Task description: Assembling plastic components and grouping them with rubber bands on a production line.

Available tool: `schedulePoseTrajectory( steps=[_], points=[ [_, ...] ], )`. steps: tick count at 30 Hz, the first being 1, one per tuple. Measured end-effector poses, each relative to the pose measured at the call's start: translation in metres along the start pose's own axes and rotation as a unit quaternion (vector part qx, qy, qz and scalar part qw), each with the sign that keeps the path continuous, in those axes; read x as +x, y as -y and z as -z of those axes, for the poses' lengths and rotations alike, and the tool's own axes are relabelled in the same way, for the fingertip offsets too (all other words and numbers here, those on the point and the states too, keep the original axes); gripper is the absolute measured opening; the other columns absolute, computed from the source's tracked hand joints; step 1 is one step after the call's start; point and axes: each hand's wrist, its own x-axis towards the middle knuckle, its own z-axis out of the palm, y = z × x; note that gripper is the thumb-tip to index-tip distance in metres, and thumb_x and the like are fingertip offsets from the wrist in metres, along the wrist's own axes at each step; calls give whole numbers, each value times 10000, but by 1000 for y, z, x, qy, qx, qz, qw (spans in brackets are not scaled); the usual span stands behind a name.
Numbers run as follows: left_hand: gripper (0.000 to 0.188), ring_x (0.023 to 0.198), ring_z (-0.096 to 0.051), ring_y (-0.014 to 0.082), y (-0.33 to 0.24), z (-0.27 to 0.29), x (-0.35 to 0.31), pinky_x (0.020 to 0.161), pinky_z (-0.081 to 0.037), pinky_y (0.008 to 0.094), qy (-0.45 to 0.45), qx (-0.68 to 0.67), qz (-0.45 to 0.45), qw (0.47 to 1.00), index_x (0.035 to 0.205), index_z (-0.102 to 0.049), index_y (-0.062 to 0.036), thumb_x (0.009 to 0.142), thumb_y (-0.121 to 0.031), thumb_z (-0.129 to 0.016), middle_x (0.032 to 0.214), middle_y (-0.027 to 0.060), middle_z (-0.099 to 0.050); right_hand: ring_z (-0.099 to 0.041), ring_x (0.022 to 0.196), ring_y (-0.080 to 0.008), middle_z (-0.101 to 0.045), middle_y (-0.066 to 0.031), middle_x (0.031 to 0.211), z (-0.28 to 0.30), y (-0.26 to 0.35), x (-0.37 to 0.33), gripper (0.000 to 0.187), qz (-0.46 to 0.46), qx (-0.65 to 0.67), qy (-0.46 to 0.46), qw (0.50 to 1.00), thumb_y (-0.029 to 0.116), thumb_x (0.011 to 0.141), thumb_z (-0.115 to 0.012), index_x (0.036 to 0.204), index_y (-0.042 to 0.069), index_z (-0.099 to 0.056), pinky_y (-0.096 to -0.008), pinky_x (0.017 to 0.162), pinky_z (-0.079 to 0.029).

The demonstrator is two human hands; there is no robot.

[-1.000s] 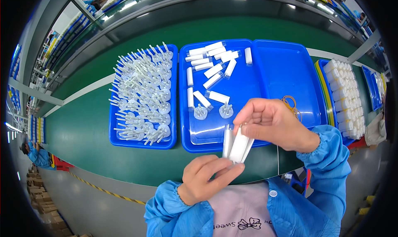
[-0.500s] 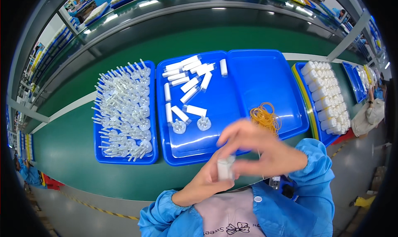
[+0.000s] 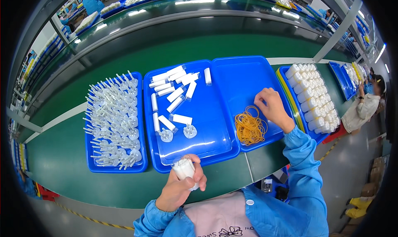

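My left hand (image 3: pixel 178 187) grips an upright bundle of white cylinders (image 3: pixel 183 170) in front of the middle tray's near edge; its fingers and thumb wrap the sides. Whether a band runs around the bundle I cannot make out. Over the right blue tray hangs my right hand (image 3: pixel 273 108), its fingers loosely bent and apart, with nothing visible in them. Just left of it lies a heap of orange rubber bands (image 3: pixel 250 128). White cylinders in clear wrap (image 3: pixel 182 119) lie scattered in the middle blue tray (image 3: pixel 195 150), along with two clear round plastic pieces (image 3: pixel 190 131).
At the left, a blue tray (image 3: pixel 143 164) is filled with clear plastic pieces with white stems (image 3: pixel 114 116). White bundles (image 3: pixel 311 96) stand in rows in a tray on the far right. Beyond runs a green bench (image 3: pixel 166 42); a co-worker (image 3: pixel 365 104) sits to the right.
My hands have parted: the right one left the bundle and moved right and away, over the right tray. My left hand keeps the bundle, now further left. The whole view has shifted slightly.
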Motion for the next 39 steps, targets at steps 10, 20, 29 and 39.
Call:
schedulePoseTrajectory(
  steps=[10,20,29,39],
  points=[
    [493,629,-532,158,0,6,-1,539,-418,298,-87,24,5,996,1210,-491,-32,802,-173,-730,765,34,-506,-540,769,-234,-590,-38,752,-2,5,1,68,56,56,61,995,113,730,-724,740,99,-659,-374,697,-395],
    [434,613,-541,147,1,6,-3,535,-436,279,-88,86,-36,992,1151,-532,-20,781,-111,-739,749,43,-538,-538,822,-263,-579,-65,832,9,22,3,179,20,-110,-64,992,63,806,-629,978,87,-584,-394,776,-381],
    [636,703,-536,45,8,-8,7,635,-438,198,-73,277,-67,956,1298,-504,-32,736,-40,-802,766,-4,-576,-563,765,-243,-610,-33,807,38,107,11,411,50,13,-74,996,36,757,-667,1152,113,-584,-408,794,-396],
    [385,691,-568,68,15,-14,18,613,-472,240,-14,586,-140,798,981,-612,-42,693,-117,-857,757,-5,-631,-625,798,-156,-604,-87,930,64,183,-14,257,-163,781,182,575,4,938,-549,1187,33,-491,-283,709,-500]
  ],
)
